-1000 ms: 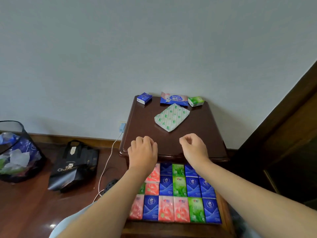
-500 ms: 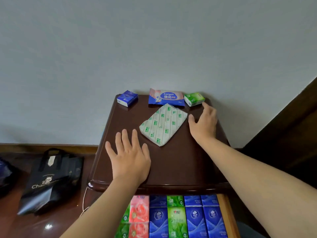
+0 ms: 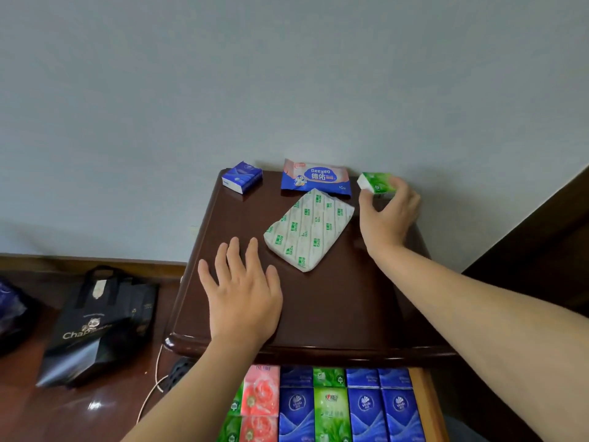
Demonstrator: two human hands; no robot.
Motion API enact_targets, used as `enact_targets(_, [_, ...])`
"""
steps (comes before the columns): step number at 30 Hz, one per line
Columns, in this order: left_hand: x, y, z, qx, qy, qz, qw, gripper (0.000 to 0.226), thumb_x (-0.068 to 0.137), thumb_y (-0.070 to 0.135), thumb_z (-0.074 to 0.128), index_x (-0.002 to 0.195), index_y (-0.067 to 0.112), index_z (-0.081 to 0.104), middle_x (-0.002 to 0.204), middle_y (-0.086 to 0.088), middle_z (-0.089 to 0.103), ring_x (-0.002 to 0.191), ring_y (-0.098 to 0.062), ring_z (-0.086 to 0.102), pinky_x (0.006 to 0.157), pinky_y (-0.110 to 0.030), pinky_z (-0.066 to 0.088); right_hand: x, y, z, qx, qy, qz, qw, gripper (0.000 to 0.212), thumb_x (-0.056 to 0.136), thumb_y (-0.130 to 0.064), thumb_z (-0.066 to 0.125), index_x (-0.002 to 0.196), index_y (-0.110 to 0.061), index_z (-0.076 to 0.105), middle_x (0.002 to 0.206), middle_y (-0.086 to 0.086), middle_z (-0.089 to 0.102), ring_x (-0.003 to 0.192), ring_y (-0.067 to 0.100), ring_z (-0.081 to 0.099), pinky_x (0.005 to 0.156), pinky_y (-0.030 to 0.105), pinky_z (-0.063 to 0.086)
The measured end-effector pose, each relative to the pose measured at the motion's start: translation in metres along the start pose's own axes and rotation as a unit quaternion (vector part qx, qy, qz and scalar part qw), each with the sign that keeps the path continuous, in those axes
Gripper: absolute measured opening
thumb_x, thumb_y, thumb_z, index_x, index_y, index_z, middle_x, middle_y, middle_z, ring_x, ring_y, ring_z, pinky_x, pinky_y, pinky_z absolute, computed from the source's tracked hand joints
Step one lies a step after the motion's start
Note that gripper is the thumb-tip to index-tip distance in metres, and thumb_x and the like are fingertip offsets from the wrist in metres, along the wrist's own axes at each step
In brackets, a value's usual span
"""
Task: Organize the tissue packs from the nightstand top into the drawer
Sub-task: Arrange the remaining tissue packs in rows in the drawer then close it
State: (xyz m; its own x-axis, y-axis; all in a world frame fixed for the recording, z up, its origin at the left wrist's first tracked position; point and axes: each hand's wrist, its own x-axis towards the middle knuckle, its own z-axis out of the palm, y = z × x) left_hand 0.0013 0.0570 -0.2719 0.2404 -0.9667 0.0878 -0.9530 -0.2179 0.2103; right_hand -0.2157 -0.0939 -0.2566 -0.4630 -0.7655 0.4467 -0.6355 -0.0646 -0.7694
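On the dark wooden nightstand top (image 3: 334, 307) lie a small blue tissue pack (image 3: 242, 177) at the back left, a blue and pink wet-wipe pack (image 3: 315, 178) at the back middle, and a large white pack with green print (image 3: 309, 229) in the centre. My right hand (image 3: 387, 215) grips a small green tissue pack (image 3: 374, 183) at the back right corner. My left hand (image 3: 242, 288) rests flat, fingers spread, near the front left of the top. Below the front edge the open drawer (image 3: 424, 406) holds several rows of pink, blue and green packs (image 3: 325, 406).
A grey wall rises straight behind the nightstand. On the wooden floor to the left stand a black paper bag (image 3: 95, 327) and a white cable (image 3: 153, 393). Dark wooden furniture (image 3: 541, 237) closes in on the right.
My right hand has reached back to the right corner and closed on the green pack. My left hand has stayed flat on the top. The view has moved closer.
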Motion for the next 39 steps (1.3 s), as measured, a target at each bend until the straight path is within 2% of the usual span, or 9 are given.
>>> enact_targets(3, [0.003, -0.002, -0.002, -0.042, 0.026, -0.018, 0.999, 0.064, 0.106, 0.037, 0.031, 0.164, 0.013, 0.019, 0.169, -0.012, 0.022, 0.157, -0.028, 0.017, 0.127, -0.054, 0.012, -0.054, -0.02, -0.012, -0.011, -0.09, -0.188, 0.978, 0.05, 0.091, -0.041, 0.068, 0.137, -0.022, 0.058, 0.132, 0.005, 0.055, 0.126, 0.024, 0.049, 0.107, 0.035, 0.033])
enact_targets(6, [0.018, -0.012, -0.005, -0.078, 0.042, -0.031, 0.996, 0.066, 0.107, 0.03, 0.037, 0.164, 0.01, 0.012, 0.168, -0.018, 0.018, 0.156, -0.033, 0.019, 0.127, -0.048, 0.016, -0.094, -0.036, -0.014, -0.061, -0.184, -0.222, 0.956, 0.054, 0.095, -0.055, 0.058, 0.146, -0.04, 0.047, 0.144, -0.001, 0.045, 0.129, 0.021, 0.045, 0.107, 0.039, 0.037])
enact_targets(8, [0.033, -0.022, -0.005, -0.06, 0.045, -0.02, 0.997, 0.066, 0.107, 0.031, 0.035, 0.164, 0.01, 0.009, 0.168, -0.02, 0.015, 0.155, -0.034, 0.02, 0.126, -0.047, 0.019, -0.104, -0.039, -0.012, -0.141, -0.183, -0.245, 0.942, 0.054, 0.098, -0.053, 0.057, 0.148, -0.037, 0.046, 0.145, 0.003, 0.042, 0.128, 0.023, 0.044, 0.105, 0.043, 0.044])
enact_targets(12, [0.064, -0.029, 0.001, -0.041, 0.043, -0.013, 0.998, 0.067, 0.107, 0.037, 0.031, 0.165, 0.014, 0.005, 0.169, -0.02, 0.012, 0.157, -0.034, 0.014, 0.125, -0.05, 0.021, -0.105, -0.039, -0.01, -0.226, -0.188, -0.225, 0.929, 0.054, 0.099, -0.051, 0.052, 0.146, -0.026, 0.048, 0.141, 0.01, 0.045, 0.124, 0.025, 0.046, 0.097, 0.044, 0.053])
enact_targets(17, [0.113, -0.022, 0.009, -0.045, 0.045, -0.016, 0.998, 0.071, 0.105, 0.043, 0.032, 0.165, 0.02, 0.003, 0.17, -0.018, 0.008, 0.157, -0.034, 0.014, 0.124, -0.055, 0.022, -0.106, -0.036, -0.005, -0.214, -0.198, -0.241, 0.926, 0.05, 0.096, -0.053, 0.051, 0.139, -0.027, 0.05, 0.133, 0.006, 0.048, 0.113, 0.021, 0.049, 0.087, 0.04, 0.055])
enact_targets(25, [0.167, -0.014, 0.011, -0.07, 0.042, -0.011, 0.997, 0.065, 0.105, 0.046, 0.032, 0.164, 0.038, 0.004, 0.171, -0.017, -0.001, 0.158, -0.035, 0.004, 0.125, -0.058, 0.015, -0.104, -0.033, -0.002, -0.203, -0.194, -0.239, 0.93, 0.046, 0.095, -0.053, 0.053, 0.132, -0.025, 0.05, 0.128, -0.001, 0.049, 0.109, 0.016, 0.049, 0.087, 0.036, 0.053])
enact_targets(32, [0.148, -0.023, 0.003, -0.142, 0.095, 0.0, 0.985, 0.04, 0.102, 0.036, 0.052, 0.14, 0.021, 0.05, 0.167, -0.012, 0.022, 0.156, -0.03, 0.017, 0.123, -0.047, 0.027, -0.103, -0.039, -0.004, -0.182, -0.192, -0.228, 0.937, 0.043, 0.093, -0.05, 0.057, 0.121, -0.019, 0.049, 0.117, -0.002, 0.053, 0.1, 0.015, 0.05, 0.081, 0.036, 0.053])
enact_targets(35, [0.132, -0.034, 0.0, -0.137, 0.098, 0.013, 0.986, 0.034, 0.102, 0.036, 0.055, 0.132, 0.02, 0.053, 0.164, -0.006, 0.033, 0.153, -0.028, 0.025, 0.12, -0.045, 0.031, -0.105, -0.041, -0.006, -0.171, -0.192, -0.219, 0.941, 0.045, 0.092, -0.047, 0.062, 0.123, -0.018, 0.049, 0.119, -0.001, 0.055, 0.101, 0.015, 0.051, 0.082, 0.036, 0.053])
enact_targets(39, [0.118, -0.039, 0.0, -0.135, 0.126, 0.012, 0.983, 0.031, 0.098, 0.035, 0.057, 0.124, 0.017, 0.054, 0.144, -0.004, 0.049, 0.131, -0.026, 0.044, 0.105, -0.042, 0.044, -0.106, -0.041, -0.008, -0.17, -0.196, -0.212, 0.942, 0.047, 0.092, -0.046, 0.063, 0.125, -0.017, 0.05, 0.121, 0.001, 0.056, 0.103, 0.016, 0.05, 0.083, 0.036, 0.054])
